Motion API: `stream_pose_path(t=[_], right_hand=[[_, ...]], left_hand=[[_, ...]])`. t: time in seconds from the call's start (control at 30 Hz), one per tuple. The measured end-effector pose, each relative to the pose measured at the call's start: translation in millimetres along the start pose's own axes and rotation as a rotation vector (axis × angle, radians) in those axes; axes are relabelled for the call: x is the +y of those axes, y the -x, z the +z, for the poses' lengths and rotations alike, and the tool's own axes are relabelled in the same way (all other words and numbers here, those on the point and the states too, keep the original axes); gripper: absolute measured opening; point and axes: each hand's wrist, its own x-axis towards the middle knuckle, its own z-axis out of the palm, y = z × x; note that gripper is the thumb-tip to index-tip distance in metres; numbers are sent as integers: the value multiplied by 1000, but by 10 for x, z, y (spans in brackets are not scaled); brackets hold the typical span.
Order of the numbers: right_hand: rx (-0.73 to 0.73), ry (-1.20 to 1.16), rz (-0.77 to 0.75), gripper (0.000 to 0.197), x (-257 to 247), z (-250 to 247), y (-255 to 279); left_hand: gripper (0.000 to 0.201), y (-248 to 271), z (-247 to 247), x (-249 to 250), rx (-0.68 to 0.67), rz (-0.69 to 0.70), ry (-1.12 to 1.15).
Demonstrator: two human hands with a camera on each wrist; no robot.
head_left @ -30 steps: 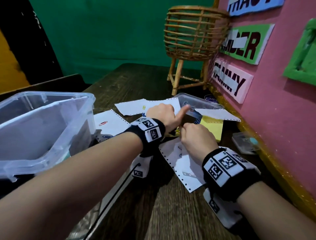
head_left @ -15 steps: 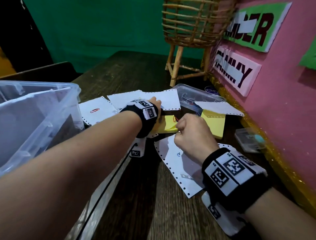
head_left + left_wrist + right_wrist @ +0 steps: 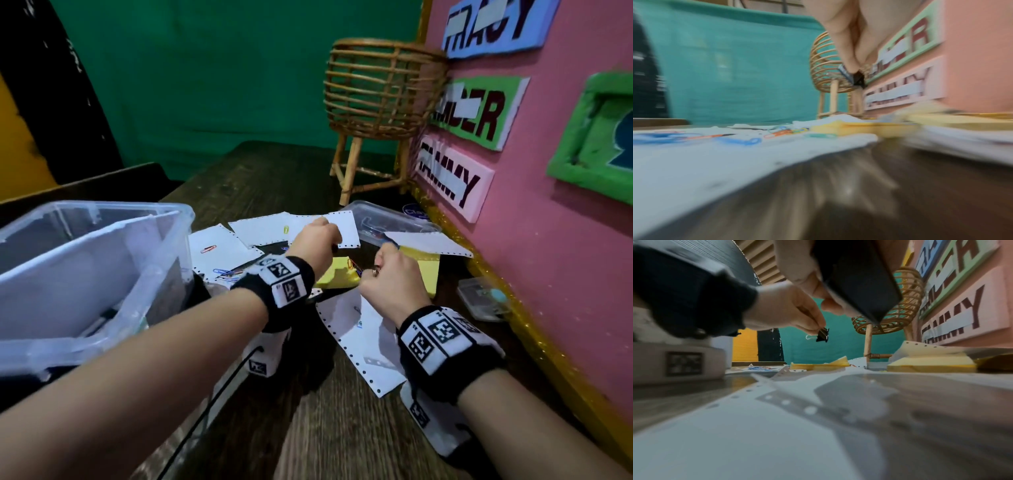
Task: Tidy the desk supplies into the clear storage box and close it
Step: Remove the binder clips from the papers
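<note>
The clear storage box [image 3: 85,274] stands open at the left of the wooden desk. My left hand [image 3: 318,236] hovers over the scattered white paper sheets [image 3: 366,335] and pinches a small black binder clip [image 3: 823,335] between its fingertips; the same small clip [image 3: 856,78] shows in the left wrist view. My right hand [image 3: 380,267] is curled in a fist beside it, above the yellow sticky notes [image 3: 424,274]. It grips a larger black binder clip [image 3: 855,280]. Loose coloured paper clips [image 3: 785,132] lie on the sheets.
A small clear container [image 3: 387,222] sits behind the hands. A tiny clear case [image 3: 483,298] lies by the pink wall [image 3: 548,240] on the right. A rattan basket on legs [image 3: 380,92] stands at the back. A red paper clip [image 3: 209,249] lies near the box.
Both hands have risen off the yellow sticky notes, each with a black clip. The left hand has moved a little farther back, and the head view has tilted up.
</note>
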Motion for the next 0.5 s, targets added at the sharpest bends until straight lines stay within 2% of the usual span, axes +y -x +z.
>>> stream_pose_path(t=[0.03,0.13,0.2,0.27,0.5], right_hand=[[-25,-8,15,20,-6,-2,16],[-149,-16,33,41,-9,-2,36],[-235,-23,11,54,-24,-12,44],[-259,-40,-21,60,-36,-19,65],[-197,-64,-105,36,-31,-1,134]], left_hand=[[33,110,-38,33,13,32,28],[25,400,-104,115,41,150,105],[24,545,-127,152,52,175,132],[26,656,-145,173,86,213,171],[22,806,-125,215,175,412,210]])
